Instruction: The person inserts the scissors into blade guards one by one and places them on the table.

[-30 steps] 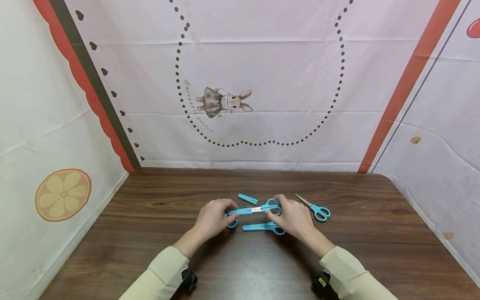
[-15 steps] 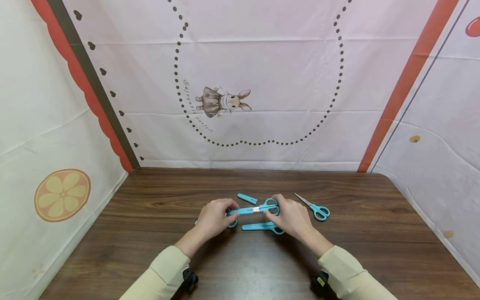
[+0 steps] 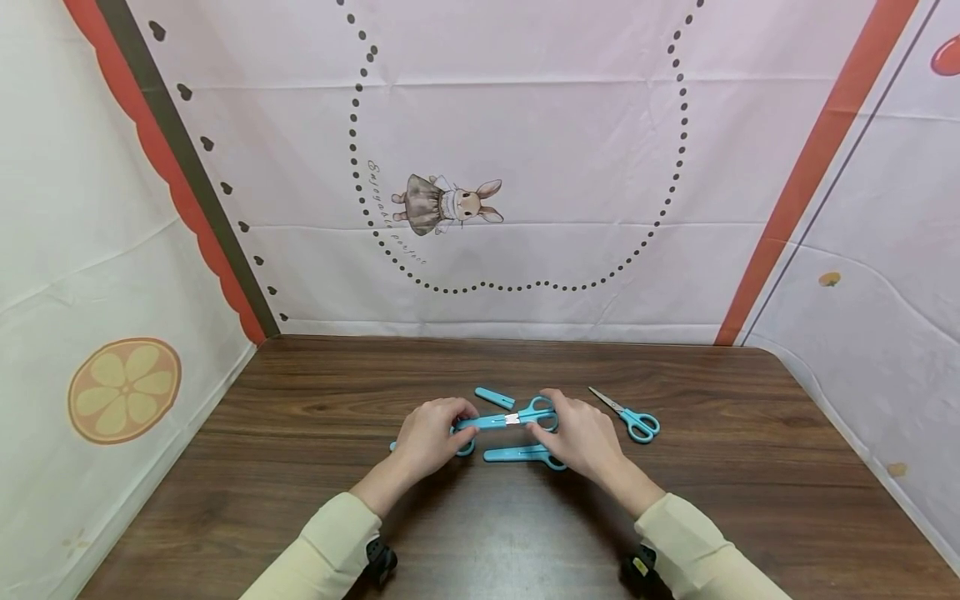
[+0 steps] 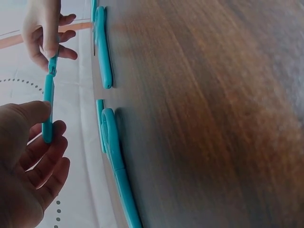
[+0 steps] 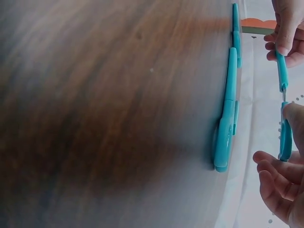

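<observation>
Pinching opposite ends above the worktop [image 3: 300,467], left hand [image 3: 427,433] grips the blade cover [image 3: 480,422] — right hand [image 3: 581,433] grips the scissors' handle [image 3: 542,410] — steadying both.

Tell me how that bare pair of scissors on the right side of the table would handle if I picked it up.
The uncovered scissors look small, with plastic loops, so probably light. Lying flat, they should slide rather than roll. The thin blades appear bare and pointed, so lifting by the loops seems safer.
</observation>
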`<state>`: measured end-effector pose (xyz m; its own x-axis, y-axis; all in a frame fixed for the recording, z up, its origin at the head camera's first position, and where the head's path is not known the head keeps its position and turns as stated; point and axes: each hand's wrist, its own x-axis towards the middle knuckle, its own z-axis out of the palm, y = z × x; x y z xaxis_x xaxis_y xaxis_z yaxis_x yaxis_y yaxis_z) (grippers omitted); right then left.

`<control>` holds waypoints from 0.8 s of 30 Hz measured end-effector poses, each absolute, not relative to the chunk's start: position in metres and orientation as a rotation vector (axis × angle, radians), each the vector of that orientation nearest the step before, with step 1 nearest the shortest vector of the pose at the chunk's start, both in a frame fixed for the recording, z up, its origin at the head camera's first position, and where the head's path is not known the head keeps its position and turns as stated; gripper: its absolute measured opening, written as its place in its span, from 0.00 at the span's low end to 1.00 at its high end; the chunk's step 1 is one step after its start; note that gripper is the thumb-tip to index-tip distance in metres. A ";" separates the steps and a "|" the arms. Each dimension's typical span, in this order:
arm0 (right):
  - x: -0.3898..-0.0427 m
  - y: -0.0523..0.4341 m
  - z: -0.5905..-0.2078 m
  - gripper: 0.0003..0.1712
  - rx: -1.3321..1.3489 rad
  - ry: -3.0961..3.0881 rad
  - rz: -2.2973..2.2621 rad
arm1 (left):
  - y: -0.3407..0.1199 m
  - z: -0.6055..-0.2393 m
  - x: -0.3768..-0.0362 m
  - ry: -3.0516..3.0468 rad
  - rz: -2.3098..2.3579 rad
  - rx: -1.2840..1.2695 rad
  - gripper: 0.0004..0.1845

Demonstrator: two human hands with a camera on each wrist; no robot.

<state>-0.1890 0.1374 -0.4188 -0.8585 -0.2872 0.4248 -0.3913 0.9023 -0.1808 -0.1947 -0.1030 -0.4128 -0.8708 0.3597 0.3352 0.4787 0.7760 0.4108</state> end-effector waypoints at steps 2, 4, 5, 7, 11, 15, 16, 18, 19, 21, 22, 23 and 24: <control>-0.189 0.137 -0.418 0.30 0.506 -2.674 0.364 | -0.103 -0.413 -0.194 -2.728 -0.728 -0.658 0.04; -0.188 0.137 -0.417 0.31 0.513 -2.672 0.361 | -0.103 -0.413 -0.194 -2.729 -0.730 -0.657 0.04; -0.188 0.137 -0.417 0.31 0.517 -2.669 0.358 | -0.103 -0.413 -0.194 -2.728 -0.732 -0.656 0.04; -0.188 0.137 -0.417 0.31 0.519 -2.670 0.356 | -0.103 -0.413 -0.194 -2.729 -0.736 -0.651 0.04; -0.188 0.137 -0.417 0.30 0.497 -2.681 0.357 | -0.102 -0.414 -0.194 -2.723 -0.731 -0.651 0.04; -0.188 0.137 -0.417 0.30 0.451 -2.697 0.368 | -0.102 -0.415 -0.195 -2.701 -0.726 -0.668 0.04; -0.188 0.136 -0.417 0.30 0.442 -2.698 0.374 | -0.102 -0.415 -0.195 -2.697 -0.727 -0.669 0.04; -0.188 0.136 -0.418 0.30 0.427 -2.701 0.381 | -0.102 -0.415 -0.194 -2.692 -0.728 -0.672 0.04; -0.188 0.136 -0.418 0.30 0.421 -2.700 0.384 | -0.102 -0.415 -0.194 -2.691 -0.728 -0.673 0.04; -0.189 0.137 -0.418 0.30 0.416 -2.700 0.385 | -0.101 -0.414 -0.194 -2.693 -0.732 -0.667 0.04; -0.189 0.137 -0.418 0.29 0.414 -2.698 0.387 | -0.101 -0.414 -0.194 -2.692 -0.733 -0.668 0.04; -0.189 0.137 -0.418 0.29 0.412 -2.699 0.387 | -0.101 -0.414 -0.194 -2.690 -0.731 -0.675 0.04; -0.189 0.137 -0.418 0.29 0.412 -2.699 0.388 | -0.101 -0.414 -0.193 -2.687 -0.731 -0.680 0.05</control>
